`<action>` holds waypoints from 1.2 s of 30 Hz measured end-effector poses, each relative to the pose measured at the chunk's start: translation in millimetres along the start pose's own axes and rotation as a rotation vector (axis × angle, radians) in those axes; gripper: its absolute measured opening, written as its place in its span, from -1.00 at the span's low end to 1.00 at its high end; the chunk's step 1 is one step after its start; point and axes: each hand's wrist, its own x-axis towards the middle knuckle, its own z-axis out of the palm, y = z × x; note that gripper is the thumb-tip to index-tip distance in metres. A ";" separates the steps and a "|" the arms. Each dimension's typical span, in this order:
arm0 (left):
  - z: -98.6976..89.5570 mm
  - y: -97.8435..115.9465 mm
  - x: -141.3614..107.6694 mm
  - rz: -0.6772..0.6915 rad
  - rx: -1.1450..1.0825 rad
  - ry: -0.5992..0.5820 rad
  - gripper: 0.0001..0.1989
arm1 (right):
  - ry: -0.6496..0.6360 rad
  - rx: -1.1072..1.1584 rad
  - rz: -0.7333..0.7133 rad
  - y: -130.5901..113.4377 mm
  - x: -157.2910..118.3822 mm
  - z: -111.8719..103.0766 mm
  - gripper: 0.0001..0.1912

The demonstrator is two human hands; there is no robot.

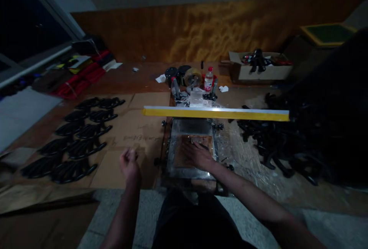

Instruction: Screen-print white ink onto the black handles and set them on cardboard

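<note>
My right hand (pixel 198 155) lies over the framed plate (pixel 178 126) in the middle, its fingers stretched out above the brown panel; a small dark piece shows beside the fingers. Left of the plate, my left hand (pixel 130 160) hovers over the cardboard (pixel 149 137) with its fingers curled together; whatever they hold, if anything, is too small to make out. Beyond the plate, a long yellow and white bar (pixel 215 113) stretches across. Black curved pieces (pixel 86 130) lie in two rows at the left. A heap of black pieces (pixel 276 141) is at the right.
Behind the bar stand a red-capped bottle (pixel 208 80), a roll of tape (pixel 193 77) and dark round containers. An open cardboard box (pixel 261 71) holding assorted items is at the back right. Red bundles (pixel 80 76) lie at the back left. Knobs stick out along the frame's sides.
</note>
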 end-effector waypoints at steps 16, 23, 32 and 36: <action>53.7 57.0 -33.8 -0.040 0.144 -0.786 -0.62 | 0.708 0.264 0.832 102.5 -74.8 -118.2 -0.65; 63.0 -16.8 -53.4 -0.174 0.153 -0.833 -0.36 | 0.239 -0.095 0.460 33.2 38.9 -128.1 -0.52; 64.7 -34.5 -52.6 -0.177 0.157 -0.849 -0.50 | -0.163 -0.224 0.293 -13.9 2.4 -94.5 -0.75; 65.6 -34.6 -53.1 -0.165 0.177 -0.850 -0.53 | -0.234 -0.143 0.071 -17.4 -17.8 -92.3 -0.80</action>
